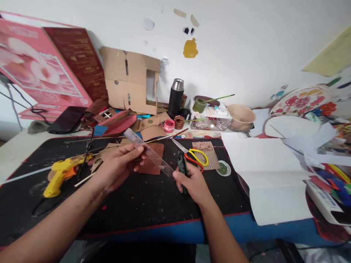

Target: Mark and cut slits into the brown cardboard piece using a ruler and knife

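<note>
A clear plastic ruler slants between my hands above the black mat. My left hand pinches its upper part between thumb and fingers. In my right hand is a dark green tool that looks like a utility knife; its blade cannot be made out. The ruler's lower end meets my right thumb and fingers. Beneath the ruler lies a brown piece of card. Just beyond my right hand are scissors with yellow and orange handles, beside a corrugated cardboard piece.
A yellow glue gun lies at left on the black mat. Behind stand a black thermos, paint jars and a bowl. White paper sheets cover the right side. A green paint lid sits near the mat's right edge.
</note>
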`<state>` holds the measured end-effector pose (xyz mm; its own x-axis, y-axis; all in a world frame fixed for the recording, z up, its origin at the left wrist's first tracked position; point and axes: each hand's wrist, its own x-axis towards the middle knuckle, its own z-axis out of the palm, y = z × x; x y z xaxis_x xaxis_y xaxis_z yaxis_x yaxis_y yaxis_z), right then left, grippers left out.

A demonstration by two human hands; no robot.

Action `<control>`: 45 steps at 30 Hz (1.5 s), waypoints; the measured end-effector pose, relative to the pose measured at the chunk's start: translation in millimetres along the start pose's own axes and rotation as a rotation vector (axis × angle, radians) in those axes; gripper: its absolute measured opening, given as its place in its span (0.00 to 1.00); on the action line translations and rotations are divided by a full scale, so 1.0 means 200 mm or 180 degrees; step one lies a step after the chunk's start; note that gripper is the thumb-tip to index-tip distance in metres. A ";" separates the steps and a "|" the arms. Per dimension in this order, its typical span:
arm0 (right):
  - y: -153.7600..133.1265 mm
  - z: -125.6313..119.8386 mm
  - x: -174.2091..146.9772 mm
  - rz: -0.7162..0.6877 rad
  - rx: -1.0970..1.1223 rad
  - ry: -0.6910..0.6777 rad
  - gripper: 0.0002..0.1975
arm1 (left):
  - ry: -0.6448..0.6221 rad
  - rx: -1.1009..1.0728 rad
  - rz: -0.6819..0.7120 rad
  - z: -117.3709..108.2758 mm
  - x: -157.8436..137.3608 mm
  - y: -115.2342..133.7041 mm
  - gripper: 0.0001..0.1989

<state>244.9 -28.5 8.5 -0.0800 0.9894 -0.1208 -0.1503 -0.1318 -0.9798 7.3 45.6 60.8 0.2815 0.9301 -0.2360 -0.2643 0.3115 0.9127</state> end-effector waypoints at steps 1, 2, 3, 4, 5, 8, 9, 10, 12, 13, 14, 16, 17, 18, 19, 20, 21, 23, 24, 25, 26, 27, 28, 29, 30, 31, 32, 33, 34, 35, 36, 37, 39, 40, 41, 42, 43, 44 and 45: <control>0.00 0.00 0.00 0.0031 -0.0015 -0.0055 0.20 | 0.0015 0.0011 0.0094 0.01 0.01 0.00 0.21; 0.00 0.00 0.00 0.0039 0.0006 -0.0063 0.20 | 0.0032 0.0032 0.0210 0.02 0.02 0.01 0.20; 0.00 0.00 0.00 0.0027 0.0055 -0.0040 0.20 | 0.0073 0.0073 0.0410 0.02 0.03 0.03 0.19; 0.00 0.00 0.00 -0.0008 0.0125 0.0006 0.20 | 0.0059 0.0142 0.0601 0.02 0.03 0.05 0.18; 0.00 0.00 0.00 -0.0054 0.0205 0.0060 0.20 | 0.0037 0.0158 0.0682 0.02 0.03 0.07 0.18; 0.01 -0.01 0.01 -0.0177 0.0448 0.0211 0.19 | -0.0358 0.0467 0.0536 0.00 0.01 0.12 0.20; 0.02 -0.01 0.01 -0.0203 0.0517 0.0236 0.19 | -0.0529 0.0614 0.0392 0.00 -0.01 0.12 0.20; 0.02 -0.01 0.01 -0.0223 0.0579 0.0254 0.18 | -0.0689 0.0786 0.0249 0.01 -0.03 0.12 0.21; 0.02 -0.01 0.01 -0.0244 0.0702 0.0264 0.18 | -0.1078 0.1576 0.0009 0.03 -0.07 0.10 0.20; 0.02 -0.01 0.01 -0.0249 0.0760 0.0266 0.19 | -0.1269 0.2094 -0.0031 0.05 -0.09 0.09 0.20; 0.02 -0.01 0.01 -0.0251 0.0805 0.0271 0.19 | -0.1466 0.2595 -0.0019 0.07 -0.10 0.08 0.20; 0.02 -0.01 0.01 -0.0250 0.0830 0.0298 0.20 | -0.1765 0.3423 0.0148 0.10 -0.12 0.05 0.19; 0.02 -0.01 0.01 -0.0249 0.0801 0.0308 0.20 | -0.1847 0.3700 0.0235 0.12 -0.12 0.04 0.17; 0.02 -0.01 0.01 -0.0246 0.0743 0.0309 0.20 | -0.1897 0.3896 0.0311 0.13 -0.12 0.04 0.17; 0.01 -0.01 0.01 -0.0230 0.0655 0.0285 0.20 | -0.1916 0.4029 0.0369 0.14 -0.12 0.04 0.16; 0.01 -0.01 0.01 -0.0185 0.0543 0.0222 0.20 | -0.1906 0.4115 0.0403 0.14 -0.12 0.03 0.16; 0.01 -0.01 0.01 -0.0122 0.0424 0.0139 0.20 | -0.1883 0.4176 0.0429 0.15 -0.12 0.03 0.16; 0.00 -0.01 0.00 0.0013 0.0215 0.0006 0.19 | -0.1827 0.4256 0.0481 0.14 -0.12 0.02 0.17; 0.00 0.00 0.00 0.0055 0.0147 -0.0008 0.19 | -0.1818 0.4251 0.0516 0.13 -0.12 0.01 0.17; 0.00 0.00 -0.01 0.0070 0.0097 0.0020 0.19 | -0.1803 0.4232 0.0582 0.12 -0.12 0.00 0.15; 0.00 0.00 -0.01 0.0057 0.0068 0.0089 0.19 | -0.1763 0.4225 0.0712 0.10 -0.12 -0.02 0.14; 0.00 0.00 0.00 0.0033 0.0051 0.0176 0.18 | -0.1716 0.4221 0.0885 0.08 -0.12 -0.04 0.16; 0.01 0.00 0.00 0.0017 0.0042 0.0263 0.18 | -0.1542 0.4303 0.1168 0.06 -0.12 -0.05 0.24; 0.01 0.00 0.00 0.0008 0.0046 0.0354 0.18 | -0.1346 0.4453 0.1564 0.03 -0.12 -0.07 0.26; 0.01 0.00 0.00 0.0009 0.0057 0.0435 0.18 | -0.1191 0.4618 0.1903 0.01 -0.12 -0.09 0.21; 0.01 0.00 0.00 0.0012 0.0069 0.0503 0.18 | -0.1036 0.4744 0.2207 -0.02 -0.11 -0.10 0.16; 0.01 0.00 0.01 0.0021 0.0069 0.0551 0.18 | -0.0901 0.4874 0.2494 -0.04 -0.11 -0.12 0.12; 0.01 0.00 0.01 0.0037 0.0051 0.0574 0.18 | -0.0809 0.4996 0.2732 -0.05 -0.11 -0.12 0.09; 0.01 0.01 0.01 0.0055 0.0014 0.0583 0.17 | -0.0752 0.5096 0.2924 -0.06 -0.10 -0.13 0.09; 0.01 0.01 0.01 0.0075 -0.0034 0.0582 0.17 | -0.0742 0.5177 0.3049 -0.07 -0.10 -0.13 0.09; 0.01 0.01 0.01 0.0097 -0.0082 0.0578 0.17 | -0.0778 0.5230 0.3109 -0.08 -0.09 -0.14 0.09; 0.01 0.02 0.01 0.0116 -0.0116 0.0580 0.17 | -0.0848 0.5256 0.3110 -0.08 -0.09 -0.14 0.10; 0.01 0.02 0.01 0.0148 -0.0121 0.0599 0.17 | -0.0956 0.5254 0.3059 -0.09 -0.07 -0.15 0.12; 0.01 0.02 0.02 0.0166 -0.0105 0.0615 0.17 | -0.0969 0.5249 0.3041 -0.09 -0.06 -0.16 0.13; 0.01 0.02 0.02 0.0187 -0.0092 0.0628 0.17 | -0.0967 0.5252 0.3034 -0.10 -0.05 -0.16 0.13; 0.01 0.02 0.03 0.0218 -0.0092 0.0637 0.17 | -0.0954 0.5261 0.3040 -0.11 -0.04 -0.16 0.13; 0.00 0.02 0.03 0.0254 -0.0111 0.0640 0.18 | -0.0948 0.5289 0.3033 -0.12 -0.03 -0.17 0.14; 0.00 0.02 0.03 0.0293 -0.0149 0.0634 0.18 | -0.0960 0.5331 0.3016 -0.13 -0.02 -0.17 0.14; -0.01 0.02 0.04 0.0333 -0.0200 0.0626 0.18 | -0.0990 0.5391 0.2990 -0.14 -0.01 -0.17 0.15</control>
<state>239.7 -21.1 9.3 0.1025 0.9641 -0.2451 -0.0892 -0.2365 -0.9675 -11.4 38.2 21.4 0.7774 0.5428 0.3180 0.5534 -0.8304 0.0645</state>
